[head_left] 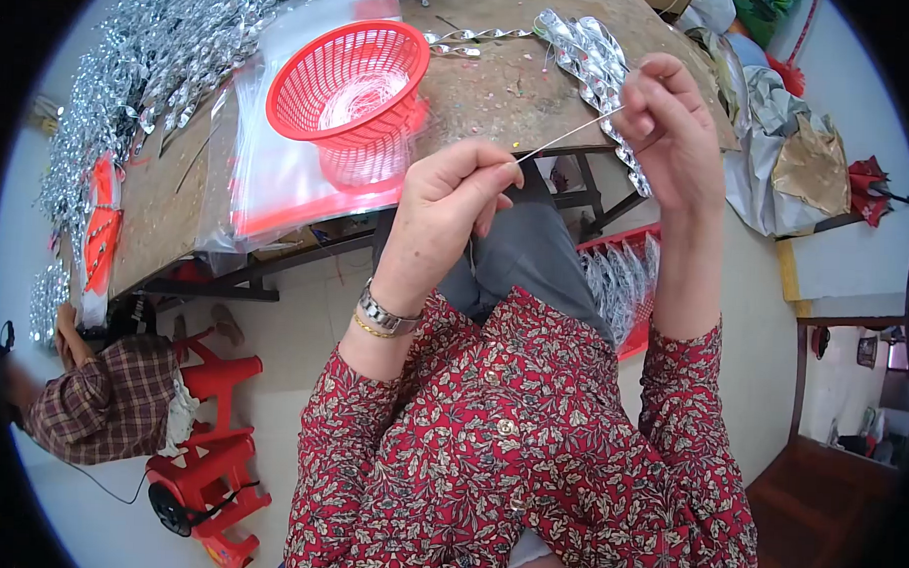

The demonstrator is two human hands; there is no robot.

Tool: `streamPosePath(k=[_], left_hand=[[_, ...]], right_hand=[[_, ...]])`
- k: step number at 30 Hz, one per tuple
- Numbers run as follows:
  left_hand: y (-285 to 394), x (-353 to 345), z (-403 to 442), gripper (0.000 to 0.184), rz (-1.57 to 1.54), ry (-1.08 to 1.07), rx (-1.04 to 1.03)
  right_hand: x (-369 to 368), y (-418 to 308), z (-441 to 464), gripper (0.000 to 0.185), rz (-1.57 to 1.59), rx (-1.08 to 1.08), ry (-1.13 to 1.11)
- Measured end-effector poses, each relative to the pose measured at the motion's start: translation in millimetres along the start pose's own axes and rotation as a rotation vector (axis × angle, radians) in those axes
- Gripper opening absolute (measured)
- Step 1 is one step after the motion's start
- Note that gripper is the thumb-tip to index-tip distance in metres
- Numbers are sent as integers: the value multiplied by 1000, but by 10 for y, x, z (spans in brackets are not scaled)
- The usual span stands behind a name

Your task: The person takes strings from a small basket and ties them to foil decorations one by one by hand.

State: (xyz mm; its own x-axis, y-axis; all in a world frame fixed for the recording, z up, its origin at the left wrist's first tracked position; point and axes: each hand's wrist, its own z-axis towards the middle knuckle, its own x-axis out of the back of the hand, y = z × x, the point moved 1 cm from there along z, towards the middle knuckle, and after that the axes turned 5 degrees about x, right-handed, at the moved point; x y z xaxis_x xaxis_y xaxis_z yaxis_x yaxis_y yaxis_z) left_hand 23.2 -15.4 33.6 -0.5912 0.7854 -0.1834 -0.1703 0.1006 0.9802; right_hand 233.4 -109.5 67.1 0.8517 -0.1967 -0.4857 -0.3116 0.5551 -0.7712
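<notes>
A thin white string (572, 135) runs taut between my two hands, above the front edge of the table. My left hand (458, 191) pinches its lower end between thumb and forefinger. Higher up and to the right, my right hand (670, 126) grips the other end with curled fingers. Beside my left hand stands a red plastic basket (316, 89) with a tangle of white string (361, 100) in it. Just behind my right hand, a bundle of twisted silver foil strips (590, 60) lies on the table and hangs over its edge.
Clear plastic bags (278, 183) lie under the basket on the wooden table (486, 95). Silver foil strips (172, 54) are heaped at left. A red crate (635, 335) of silver pieces stands below. A co-worker (100, 397) sits at far left near red stools (203, 476).
</notes>
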Motion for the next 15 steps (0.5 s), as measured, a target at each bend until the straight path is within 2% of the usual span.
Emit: streamPosePath(k=[6, 15], left_hand=[[15, -16, -24, 11, 11, -27, 19], [-18, -160, 28, 14, -39, -106, 42]], right_hand=[[153, -127, 21, 16, -7, 63, 36], [-392, -26, -118, 14, -180, -11, -52]])
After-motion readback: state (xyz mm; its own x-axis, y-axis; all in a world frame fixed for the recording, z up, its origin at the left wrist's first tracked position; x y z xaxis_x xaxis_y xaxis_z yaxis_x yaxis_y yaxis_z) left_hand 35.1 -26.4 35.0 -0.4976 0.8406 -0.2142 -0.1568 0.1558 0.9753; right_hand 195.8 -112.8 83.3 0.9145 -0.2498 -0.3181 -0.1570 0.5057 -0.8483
